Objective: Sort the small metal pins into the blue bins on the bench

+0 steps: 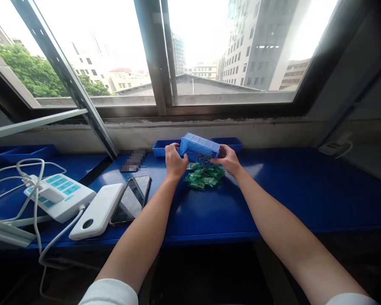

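Observation:
Between my two hands a blue plastic bin (pixel 200 142) is held up and tipped toward me. My left hand (pixel 175 162) grips its left end, and my right hand (pixel 227 159) has hold of its right end. Loose metal screws (pixel 203 159) lie at the bin's lowered opening; whether they are nails or screws is too small to tell for certain. Right below, a heap of small green plastic packets (pixel 204 176) is spread on the blue table (pixel 206 216). Parts of my fingers are hidden behind the bin.
Two more blue bins, one at the left (pixel 161 148) and one at the right (pixel 235 144), stand behind my hands by the wall. Leftward lie a phone (pixel 131 200), a white power bank (pixel 97 212) and a power strip (pixel 63 197) with looping cables. A metal post (pixel 97 123) rises at the left.

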{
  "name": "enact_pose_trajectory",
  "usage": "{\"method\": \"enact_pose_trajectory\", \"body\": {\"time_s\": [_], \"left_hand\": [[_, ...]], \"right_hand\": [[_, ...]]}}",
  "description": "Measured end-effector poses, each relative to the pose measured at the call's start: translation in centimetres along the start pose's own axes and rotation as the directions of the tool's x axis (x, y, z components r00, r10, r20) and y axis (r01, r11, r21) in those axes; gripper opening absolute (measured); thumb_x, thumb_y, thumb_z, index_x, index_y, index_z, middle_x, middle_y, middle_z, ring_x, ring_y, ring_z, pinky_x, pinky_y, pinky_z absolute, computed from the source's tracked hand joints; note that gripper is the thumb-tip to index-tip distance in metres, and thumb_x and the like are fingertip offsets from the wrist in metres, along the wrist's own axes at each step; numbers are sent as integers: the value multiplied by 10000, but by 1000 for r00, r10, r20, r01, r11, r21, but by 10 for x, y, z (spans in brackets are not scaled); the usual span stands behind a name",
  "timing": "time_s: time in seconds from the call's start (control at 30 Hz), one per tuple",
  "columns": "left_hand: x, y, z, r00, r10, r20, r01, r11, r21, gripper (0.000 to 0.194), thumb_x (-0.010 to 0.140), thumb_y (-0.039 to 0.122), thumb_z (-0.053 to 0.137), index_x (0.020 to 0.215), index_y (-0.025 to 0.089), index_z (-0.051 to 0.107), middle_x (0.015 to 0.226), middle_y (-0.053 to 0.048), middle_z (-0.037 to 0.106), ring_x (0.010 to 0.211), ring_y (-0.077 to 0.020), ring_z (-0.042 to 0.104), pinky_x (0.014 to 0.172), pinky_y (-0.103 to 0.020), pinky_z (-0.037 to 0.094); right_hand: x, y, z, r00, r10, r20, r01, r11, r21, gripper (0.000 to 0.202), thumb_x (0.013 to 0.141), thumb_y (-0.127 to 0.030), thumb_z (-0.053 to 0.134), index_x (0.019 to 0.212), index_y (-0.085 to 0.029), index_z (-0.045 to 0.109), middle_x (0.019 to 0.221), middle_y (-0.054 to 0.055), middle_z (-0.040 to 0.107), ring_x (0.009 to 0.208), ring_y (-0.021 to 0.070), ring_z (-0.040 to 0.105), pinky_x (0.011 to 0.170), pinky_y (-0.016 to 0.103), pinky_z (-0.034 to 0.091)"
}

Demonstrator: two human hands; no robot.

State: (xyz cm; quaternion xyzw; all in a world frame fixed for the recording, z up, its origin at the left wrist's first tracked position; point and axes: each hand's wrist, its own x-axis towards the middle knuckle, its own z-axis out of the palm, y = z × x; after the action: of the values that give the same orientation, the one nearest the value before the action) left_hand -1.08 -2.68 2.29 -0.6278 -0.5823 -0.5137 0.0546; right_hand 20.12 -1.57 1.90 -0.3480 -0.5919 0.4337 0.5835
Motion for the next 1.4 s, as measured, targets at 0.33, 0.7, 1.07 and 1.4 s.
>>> {"method": "enact_pose_trajectory", "body": {"time_s": [0.33, 0.7, 1.07, 1.4], "left_hand": [[-6, 10, 5, 913, 107, 393, -147, 986, 73, 302, 741, 95, 484, 986, 137, 655, 962, -90, 633, 891, -210, 600, 847, -305, 476], [-7, 1, 12, 911, 135, 390, -161, 986, 36, 340, 740, 65, 460, 1010, 141, 651, 942, -84, 649, 882, -199, 607, 823, -288, 481], [1, -4, -1, 941, 52, 335, -50, 999, -15, 240, 674, 148, 530, 840, 162, 702, 786, -49, 701, 771, -209, 637, 743, -276, 485], [7, -14, 1, 986, -61, 154, 90, 979, -186, 493, 692, 204, 580, 1177, 133, 532, 1116, -98, 622, 950, -195, 598, 756, -272, 491]], "right_hand": [[2, 0, -2, 1000, -17, -12, 16, 997, -81, 669, 406, -253, 833, 983, -180, 501, 940, 58, 634, 898, 244, 614, 793, 387, 514], [4, 7, -3, 996, -92, 11, 92, 983, -159, 681, 435, -269, 830, 1019, -188, 490, 983, 54, 605, 966, 239, 585, 886, 400, 479], [-4, -2, 5, 963, -251, 98, 269, 917, -293, 633, 490, -277, 814, 1035, -203, 500, 986, 42, 609, 964, 224, 591, 923, 380, 469], [-3, -8, 6, 967, -248, -52, 230, 944, -237, 690, 512, -380, 809, 1093, -194, 488, 1027, 76, 607, 998, 245, 586, 906, 379, 480]]}}
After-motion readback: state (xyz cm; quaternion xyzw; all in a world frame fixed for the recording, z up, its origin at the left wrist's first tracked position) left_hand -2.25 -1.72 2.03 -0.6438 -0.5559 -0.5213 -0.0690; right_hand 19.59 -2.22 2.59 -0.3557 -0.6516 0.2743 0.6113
